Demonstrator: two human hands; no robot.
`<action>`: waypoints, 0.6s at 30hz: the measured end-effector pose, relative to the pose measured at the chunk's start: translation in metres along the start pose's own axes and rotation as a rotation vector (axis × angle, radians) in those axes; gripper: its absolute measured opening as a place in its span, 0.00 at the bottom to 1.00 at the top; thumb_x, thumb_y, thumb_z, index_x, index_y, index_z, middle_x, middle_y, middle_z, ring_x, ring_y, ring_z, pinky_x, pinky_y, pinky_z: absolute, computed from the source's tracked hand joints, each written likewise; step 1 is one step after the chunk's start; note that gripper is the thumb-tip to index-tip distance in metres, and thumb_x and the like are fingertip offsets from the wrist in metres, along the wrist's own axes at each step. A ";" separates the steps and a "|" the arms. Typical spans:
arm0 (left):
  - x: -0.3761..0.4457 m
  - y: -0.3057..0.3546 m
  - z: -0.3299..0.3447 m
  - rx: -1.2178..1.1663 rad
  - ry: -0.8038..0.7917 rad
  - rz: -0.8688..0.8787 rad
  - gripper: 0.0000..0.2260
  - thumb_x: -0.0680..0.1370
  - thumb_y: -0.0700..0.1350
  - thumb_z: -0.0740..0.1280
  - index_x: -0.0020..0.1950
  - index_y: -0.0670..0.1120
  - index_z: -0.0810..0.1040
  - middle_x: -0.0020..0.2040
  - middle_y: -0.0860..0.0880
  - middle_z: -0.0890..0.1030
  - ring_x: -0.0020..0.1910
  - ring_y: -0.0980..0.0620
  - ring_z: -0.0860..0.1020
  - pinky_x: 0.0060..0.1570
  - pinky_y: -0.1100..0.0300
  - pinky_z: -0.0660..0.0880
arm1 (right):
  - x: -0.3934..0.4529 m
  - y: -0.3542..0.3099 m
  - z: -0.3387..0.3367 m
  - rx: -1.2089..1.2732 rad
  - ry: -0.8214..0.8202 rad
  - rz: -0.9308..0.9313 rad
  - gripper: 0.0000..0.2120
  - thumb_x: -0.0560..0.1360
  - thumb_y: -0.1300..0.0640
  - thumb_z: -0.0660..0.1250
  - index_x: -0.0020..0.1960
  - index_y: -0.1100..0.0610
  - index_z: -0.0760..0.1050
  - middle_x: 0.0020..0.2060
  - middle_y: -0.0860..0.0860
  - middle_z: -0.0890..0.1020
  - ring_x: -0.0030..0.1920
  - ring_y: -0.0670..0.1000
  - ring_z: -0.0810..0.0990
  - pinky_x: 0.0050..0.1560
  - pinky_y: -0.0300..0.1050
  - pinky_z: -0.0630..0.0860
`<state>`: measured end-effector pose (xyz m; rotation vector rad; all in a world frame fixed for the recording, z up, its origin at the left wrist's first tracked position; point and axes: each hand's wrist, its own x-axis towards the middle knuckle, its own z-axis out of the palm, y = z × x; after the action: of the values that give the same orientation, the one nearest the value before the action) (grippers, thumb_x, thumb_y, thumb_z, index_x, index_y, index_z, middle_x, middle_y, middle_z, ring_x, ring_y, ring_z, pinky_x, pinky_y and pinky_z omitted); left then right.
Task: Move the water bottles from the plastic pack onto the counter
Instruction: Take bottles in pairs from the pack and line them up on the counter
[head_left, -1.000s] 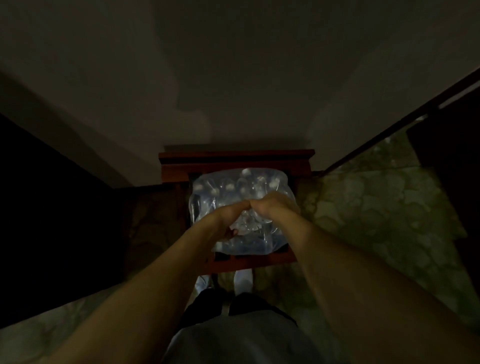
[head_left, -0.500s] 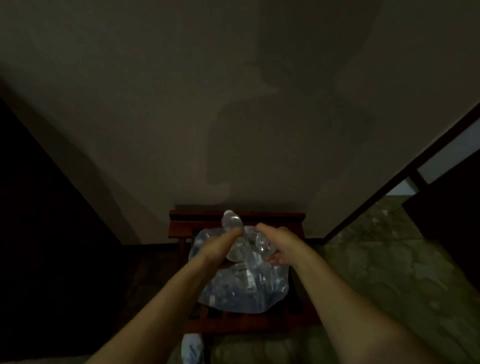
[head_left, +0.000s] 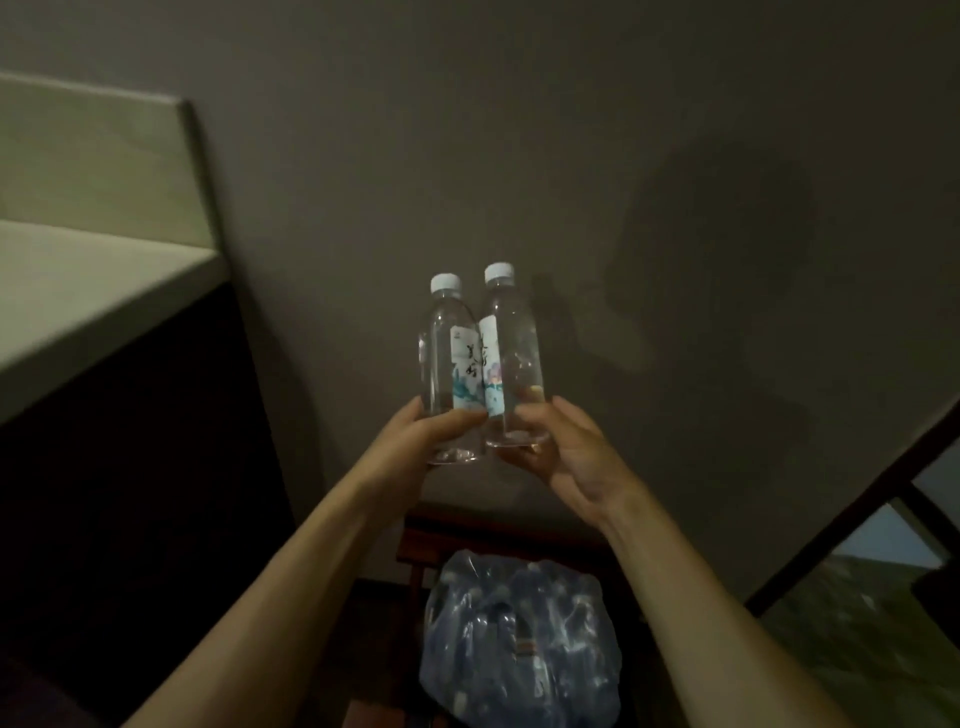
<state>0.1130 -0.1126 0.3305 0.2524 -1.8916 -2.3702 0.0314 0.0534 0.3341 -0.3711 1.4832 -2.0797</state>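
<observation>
the scene was dim and grainy. light fell from behind the person, throwing soft shadows on the wall (head_left: 571, 156) beyond the right hand (head_left: 563, 449). wide-angle bending curved the edges, and the tabletop (head_left: 78, 291) left of the left hand (head_left: 415, 441) looked smeared.

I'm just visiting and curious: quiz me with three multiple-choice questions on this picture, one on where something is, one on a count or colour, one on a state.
1. Where is the plastic pack?
A. on the counter
B. below the hands, on a wooden stand
C. held overhead

2. What colour are the bottle caps?
A. white
B. red
C. black

3. How are the two bottles held?
A. lying flat
B. upside down
C. upright, side by side

Answers: 1 B, it sits low on the wooden stand. 2 A, both caps look white. 3 C, the left hand grips the left bottle and the right hand the right bottle, caps up.
</observation>
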 end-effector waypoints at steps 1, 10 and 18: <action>-0.004 0.010 -0.006 0.006 0.027 0.034 0.22 0.69 0.47 0.74 0.61 0.44 0.77 0.53 0.45 0.85 0.54 0.45 0.83 0.53 0.52 0.78 | 0.000 -0.004 0.013 0.002 -0.023 -0.026 0.22 0.69 0.59 0.70 0.62 0.63 0.74 0.53 0.60 0.84 0.50 0.56 0.83 0.47 0.48 0.80; -0.055 0.081 -0.093 0.130 0.124 0.352 0.24 0.66 0.45 0.78 0.59 0.44 0.78 0.49 0.44 0.85 0.47 0.46 0.85 0.42 0.58 0.81 | 0.018 0.010 0.153 -0.038 0.089 -0.273 0.27 0.66 0.51 0.77 0.61 0.58 0.73 0.51 0.56 0.85 0.45 0.52 0.86 0.36 0.42 0.79; -0.113 0.126 -0.233 0.159 0.121 0.352 0.24 0.68 0.47 0.75 0.61 0.43 0.75 0.52 0.44 0.84 0.51 0.46 0.84 0.51 0.56 0.81 | 0.036 0.051 0.291 0.034 -0.029 -0.359 0.27 0.65 0.55 0.76 0.60 0.54 0.69 0.50 0.52 0.85 0.47 0.52 0.86 0.36 0.44 0.80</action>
<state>0.2649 -0.3442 0.4107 0.0645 -1.8886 -1.9395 0.1678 -0.2061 0.3855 -0.6941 1.4460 -2.3586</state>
